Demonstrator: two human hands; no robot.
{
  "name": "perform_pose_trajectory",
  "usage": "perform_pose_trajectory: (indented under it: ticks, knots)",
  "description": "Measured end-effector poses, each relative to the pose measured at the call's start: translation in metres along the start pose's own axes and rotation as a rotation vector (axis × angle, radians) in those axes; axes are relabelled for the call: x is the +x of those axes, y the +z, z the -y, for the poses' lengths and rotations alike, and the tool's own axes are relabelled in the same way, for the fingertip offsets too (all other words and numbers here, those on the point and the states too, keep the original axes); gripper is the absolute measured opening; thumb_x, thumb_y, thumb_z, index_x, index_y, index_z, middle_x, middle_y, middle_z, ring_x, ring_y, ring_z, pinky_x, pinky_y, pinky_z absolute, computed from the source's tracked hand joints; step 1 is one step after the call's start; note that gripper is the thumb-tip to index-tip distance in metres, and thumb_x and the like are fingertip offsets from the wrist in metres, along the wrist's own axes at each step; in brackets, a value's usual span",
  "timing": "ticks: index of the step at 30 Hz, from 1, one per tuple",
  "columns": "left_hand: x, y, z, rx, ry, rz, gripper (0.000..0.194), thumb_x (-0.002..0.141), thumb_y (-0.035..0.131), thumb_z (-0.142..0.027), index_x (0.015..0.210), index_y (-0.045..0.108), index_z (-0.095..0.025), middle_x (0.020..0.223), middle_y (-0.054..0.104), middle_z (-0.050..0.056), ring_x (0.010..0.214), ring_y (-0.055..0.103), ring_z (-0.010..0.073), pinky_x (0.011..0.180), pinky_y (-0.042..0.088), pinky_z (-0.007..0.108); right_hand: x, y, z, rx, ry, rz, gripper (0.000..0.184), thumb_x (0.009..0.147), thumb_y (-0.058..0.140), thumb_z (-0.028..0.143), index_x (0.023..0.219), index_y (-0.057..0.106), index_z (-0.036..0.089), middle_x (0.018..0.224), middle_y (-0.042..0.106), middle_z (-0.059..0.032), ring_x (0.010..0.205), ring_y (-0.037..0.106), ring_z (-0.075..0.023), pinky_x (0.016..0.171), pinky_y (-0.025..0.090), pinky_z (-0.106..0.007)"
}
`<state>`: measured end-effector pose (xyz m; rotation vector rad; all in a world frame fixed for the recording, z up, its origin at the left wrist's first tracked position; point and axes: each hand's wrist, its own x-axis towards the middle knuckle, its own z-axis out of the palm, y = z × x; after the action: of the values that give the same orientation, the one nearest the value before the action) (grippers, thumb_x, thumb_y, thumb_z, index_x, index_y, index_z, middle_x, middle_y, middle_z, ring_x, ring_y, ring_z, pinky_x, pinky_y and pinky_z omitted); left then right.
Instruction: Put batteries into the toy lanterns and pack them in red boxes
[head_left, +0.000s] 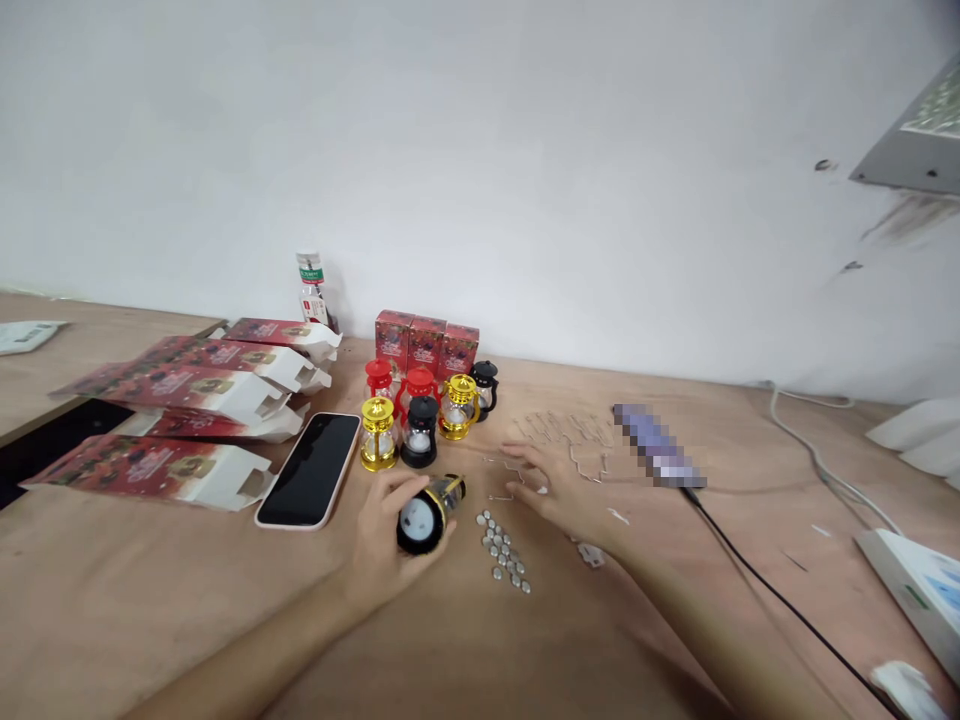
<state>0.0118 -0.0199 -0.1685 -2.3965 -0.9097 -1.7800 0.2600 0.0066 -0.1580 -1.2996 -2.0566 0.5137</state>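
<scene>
My left hand (390,540) is closed around a small black and gold toy lantern (429,514), held on its side with its round base toward me. My right hand (559,485) lies flat on the table with fingers spread, its fingertips touching thin wire hooks (510,478). A cluster of several small silver button batteries (504,552) lies between my hands. Behind them stand several upright toy lanterns (420,410) in red, gold and black.
A black phone (309,470) lies left of the lanterns. Flat red cartons (187,400) are stacked at the left, three closed red boxes (426,345) and a small bottle (312,288) stand near the wall. More wire hooks (577,432) and a black cable (780,600) lie right.
</scene>
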Motion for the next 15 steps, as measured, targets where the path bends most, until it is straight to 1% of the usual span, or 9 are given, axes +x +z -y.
perform_pose_trajectory:
  ticks: [2, 4, 6, 7, 9, 11, 13, 14, 15]
  knots:
    - [0.003, -0.002, -0.002, 0.060, -0.025, 0.031, 0.039, 0.084, 0.060, -0.023, 0.119, 0.045, -0.019, 0.098, 0.052, 0.007, 0.088, 0.057, 0.0199, 0.073, 0.052, 0.033, 0.001, -0.002, 0.002, -0.026, -0.059, 0.088, 0.053, 0.078, 0.063, 0.026, 0.129, 0.049, 0.023, 0.136, 0.052, -0.0095, 0.124, 0.049, -0.0265, 0.102, 0.041, -0.049]
    - [0.005, -0.003, -0.003, 0.086, -0.081, 0.071, 0.033, 0.086, 0.057, -0.024, 0.117, 0.046, -0.020, 0.097, 0.051, 0.006, 0.087, 0.057, 0.0193, 0.073, 0.051, 0.031, 0.001, -0.002, 0.003, -0.060, -0.059, 0.159, 0.062, 0.076, 0.068, 0.028, 0.133, 0.046, 0.023, 0.137, 0.051, -0.0110, 0.126, 0.047, -0.0290, 0.103, 0.040, -0.052]
    - [0.005, -0.004, -0.003, 0.075, -0.167, 0.101, 0.029, 0.087, 0.054, -0.025, 0.115, 0.046, -0.020, 0.096, 0.053, 0.006, 0.087, 0.058, 0.0190, 0.073, 0.050, 0.031, 0.002, 0.001, 0.004, -0.077, -0.056, 0.179, 0.060, 0.076, 0.067, 0.027, 0.132, 0.046, 0.023, 0.134, 0.054, -0.0114, 0.124, 0.050, -0.0297, 0.101, 0.042, -0.052]
    - [0.005, -0.004, -0.002, 0.062, -0.219, 0.106, 0.028, 0.088, 0.053, -0.026, 0.114, 0.046, -0.020, 0.096, 0.054, 0.006, 0.087, 0.058, 0.0189, 0.074, 0.050, 0.031, 0.002, 0.003, 0.003, -0.076, -0.065, 0.162, 0.056, 0.078, 0.066, 0.027, 0.130, 0.047, 0.023, 0.131, 0.056, -0.0109, 0.122, 0.052, -0.0294, 0.100, 0.043, -0.053]
    - [0.005, -0.004, -0.001, 0.028, -0.346, 0.112, 0.026, 0.087, 0.051, -0.029, 0.111, 0.046, -0.020, 0.097, 0.056, 0.005, 0.088, 0.058, 0.0192, 0.075, 0.049, 0.031, 0.000, 0.011, 0.003, -0.050, -0.090, 0.058, 0.049, 0.080, 0.064, 0.028, 0.126, 0.050, 0.024, 0.127, 0.059, -0.0102, 0.118, 0.055, -0.0285, 0.098, 0.046, -0.052]
    - [0.005, -0.003, -0.001, -0.019, -0.480, 0.112, 0.027, 0.086, 0.051, -0.033, 0.108, 0.046, -0.020, 0.097, 0.057, 0.005, 0.087, 0.059, 0.0198, 0.076, 0.048, 0.032, -0.004, 0.022, 0.003, 0.015, -0.091, -0.141, 0.046, 0.082, 0.062, 0.031, 0.125, 0.048, 0.024, 0.121, 0.061, -0.0109, 0.113, 0.058, -0.0271, 0.093, 0.050, -0.049]
    - [0.006, -0.001, -0.001, -0.085, -0.599, 0.104, 0.027, 0.084, 0.051, -0.036, 0.106, 0.048, -0.020, 0.096, 0.058, 0.005, 0.088, 0.059, 0.0204, 0.076, 0.048, 0.032, -0.010, 0.034, 0.005, 0.091, -0.087, -0.350, 0.049, 0.085, 0.058, 0.032, 0.130, 0.042, 0.022, 0.119, 0.060, -0.0127, 0.107, 0.061, -0.0249, 0.087, 0.054, -0.045]
    - [0.006, 0.000, -0.001, -0.121, -0.647, 0.093, 0.028, 0.083, 0.051, -0.038, 0.104, 0.048, -0.020, 0.096, 0.058, 0.005, 0.088, 0.059, 0.0206, 0.077, 0.047, 0.032, -0.013, 0.038, 0.007, 0.115, -0.103, -0.424, 0.051, 0.086, 0.057, 0.031, 0.133, 0.038, 0.021, 0.120, 0.059, -0.0135, 0.105, 0.062, -0.0238, 0.085, 0.056, -0.042]
    - [0.006, 0.001, -0.001, -0.157, -0.686, 0.078, 0.028, 0.083, 0.051, -0.039, 0.103, 0.048, -0.020, 0.095, 0.059, 0.004, 0.089, 0.059, 0.0206, 0.077, 0.047, 0.032, -0.017, 0.042, 0.010, 0.119, -0.138, -0.467, 0.054, 0.087, 0.056, 0.030, 0.136, 0.034, 0.021, 0.121, 0.058, -0.0140, 0.104, 0.062, -0.0229, 0.085, 0.056, -0.041]
